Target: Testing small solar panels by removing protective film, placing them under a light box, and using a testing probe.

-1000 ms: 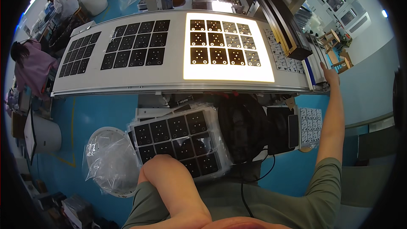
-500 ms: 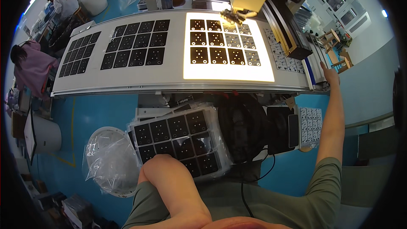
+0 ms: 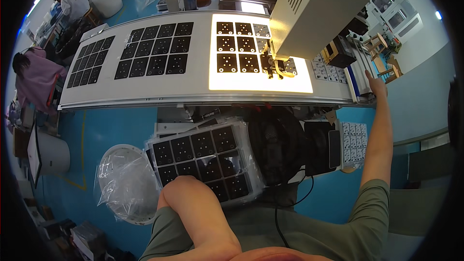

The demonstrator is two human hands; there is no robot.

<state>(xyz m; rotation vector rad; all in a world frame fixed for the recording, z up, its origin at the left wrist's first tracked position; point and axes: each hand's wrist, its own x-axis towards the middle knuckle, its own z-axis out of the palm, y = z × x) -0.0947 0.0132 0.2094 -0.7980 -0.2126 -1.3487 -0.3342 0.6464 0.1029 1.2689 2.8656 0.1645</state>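
My right hand (image 3: pixel 377 85) rests at the right end of the long white worktable (image 3: pixel 164 86), beside a white roller-like end piece (image 3: pixel 358 81). Its fingers look stretched out along the edge, with nothing visible in them. My left arm is bent, its elbow (image 3: pixel 186 186) over a stack of clear-wrapped black sheets (image 3: pixel 220 157) printed with squares and dots; the left hand is out of view. A brightly lit panel of dotted squares (image 3: pixel 237 63) lies on the table. Above its right part hangs a pale machine head (image 3: pixel 314 14) with a small tool (image 3: pixel 275 65) beneath.
More black-square sheets (image 3: pixel 154 50) lie along the table's left. Below the table are a white bin with clear plastic film (image 3: pixel 128 183), a dark phone (image 3: pixel 334 149) and a stack of pale printed sheets (image 3: pixel 354 142). A person in pink (image 3: pixel 41 77) sits at far left.
The machine head has moved right and toward me, from the panel's far edge to over its right columns. My right hand and left arm stay where they were.
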